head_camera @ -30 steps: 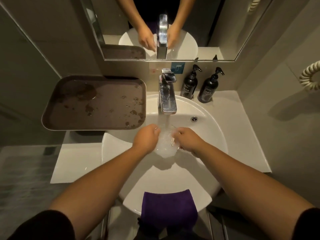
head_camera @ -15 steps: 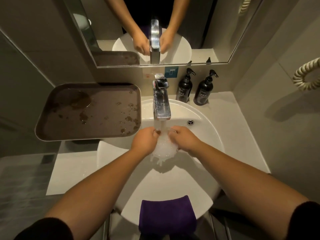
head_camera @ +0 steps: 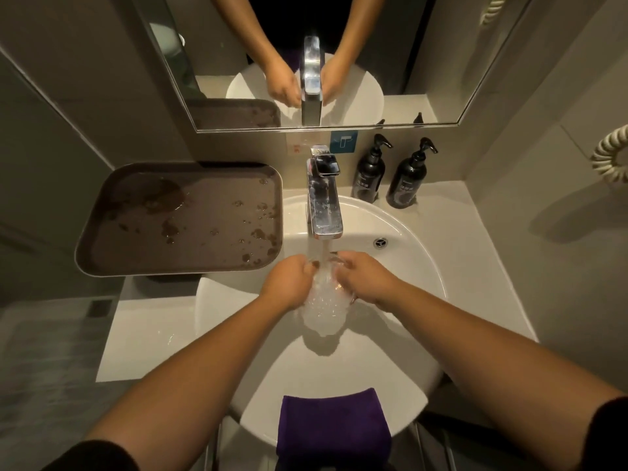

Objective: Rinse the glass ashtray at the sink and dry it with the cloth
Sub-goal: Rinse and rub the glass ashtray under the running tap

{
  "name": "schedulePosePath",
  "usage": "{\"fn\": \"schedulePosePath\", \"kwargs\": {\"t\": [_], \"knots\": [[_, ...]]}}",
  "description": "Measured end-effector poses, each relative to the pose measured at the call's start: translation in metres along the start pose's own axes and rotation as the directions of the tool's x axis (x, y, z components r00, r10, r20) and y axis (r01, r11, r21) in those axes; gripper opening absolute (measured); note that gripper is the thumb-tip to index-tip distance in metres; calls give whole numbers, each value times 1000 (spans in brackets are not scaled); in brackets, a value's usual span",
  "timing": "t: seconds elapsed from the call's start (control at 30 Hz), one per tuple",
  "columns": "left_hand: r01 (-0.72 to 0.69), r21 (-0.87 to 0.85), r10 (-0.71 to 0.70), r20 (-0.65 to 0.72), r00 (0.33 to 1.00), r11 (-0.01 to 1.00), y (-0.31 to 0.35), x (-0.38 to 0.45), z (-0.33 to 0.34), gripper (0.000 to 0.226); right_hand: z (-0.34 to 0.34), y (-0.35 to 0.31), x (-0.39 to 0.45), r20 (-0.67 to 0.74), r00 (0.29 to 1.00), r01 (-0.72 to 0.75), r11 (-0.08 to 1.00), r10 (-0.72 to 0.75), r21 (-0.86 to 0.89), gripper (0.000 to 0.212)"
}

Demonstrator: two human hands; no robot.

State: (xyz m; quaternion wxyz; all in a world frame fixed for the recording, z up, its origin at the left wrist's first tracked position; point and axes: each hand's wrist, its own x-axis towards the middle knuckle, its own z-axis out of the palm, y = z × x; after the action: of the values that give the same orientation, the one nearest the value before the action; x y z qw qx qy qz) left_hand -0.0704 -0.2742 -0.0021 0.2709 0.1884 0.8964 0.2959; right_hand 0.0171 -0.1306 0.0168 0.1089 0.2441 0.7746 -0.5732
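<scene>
Both hands have closed in since a second ago: left hand (head_camera: 289,283) and right hand (head_camera: 365,278) grip the glass ashtray (head_camera: 324,300) under the faucet (head_camera: 324,212) stream, over the sink (head_camera: 407,266). Purple cloth (head_camera: 331,426) drapes the near rim.

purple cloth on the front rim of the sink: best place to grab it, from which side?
Take the purple cloth at its near, overhanging part and come from the front, probably with either hand once the glass ashtray is freed. It lies folded over the basin's front lip, so that part hangs off the rim and fingers can pinch the layers there; on the flat part they would press against the porcelain.
</scene>
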Motion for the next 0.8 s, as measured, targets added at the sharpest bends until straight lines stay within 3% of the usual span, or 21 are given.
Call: {"fn": "schedulePosePath", "kwargs": {"t": [0.07,0.17,0.23,0.33,0.43,0.5,0.53,0.6,0.67,0.73,0.8], "knots": [[-1,-194,-33,-173,984,981,-1,-7,15,29,12,4,1,-186,982,6,984,27,176,24],[38,-417,-105,-137,985,908,0,-16,25,29,25,12,-4,-285,951,-43,965,119,259,32],[52,-358,-66,-26,997,932,-3,-13,19,33,20,15,-5,-207,974,-55,980,96,194,35],[47,-92,-37,109,993,995,-6,-5,7,28,1,8,-4,39,997,-64,998,64,22,39],[68,-21,-66,85,994,997,1,-4,4,42,-11,-2,3,112,993,-26,996,35,-82,32],[46,-91,-52,-64,997,995,6,-8,10,35,-7,-3,8,-25,1000,10,999,-11,-34,28],[37,-214,-65,-129,990,976,7,-10,16,29,-2,0,11,-138,990,6,999,-2,33,25],[66,-505,-152,-131,980,860,12,-19,23,23,13,6,12,-311,946,-18,975,89,223,23],[101,-617,-174,-59,983,780,16,-21,25,38,23,11,9,-355,924,-45,961,144,274,29],[97,-514,-118,-9,993,852,10,-14,18,20,18,12,5,-261,958,-59,971,120,230,34],[118,-329,-97,79,992,937,2,-8,10,21,6,6,4,-64,996,-60,992,67,113,32]]}}
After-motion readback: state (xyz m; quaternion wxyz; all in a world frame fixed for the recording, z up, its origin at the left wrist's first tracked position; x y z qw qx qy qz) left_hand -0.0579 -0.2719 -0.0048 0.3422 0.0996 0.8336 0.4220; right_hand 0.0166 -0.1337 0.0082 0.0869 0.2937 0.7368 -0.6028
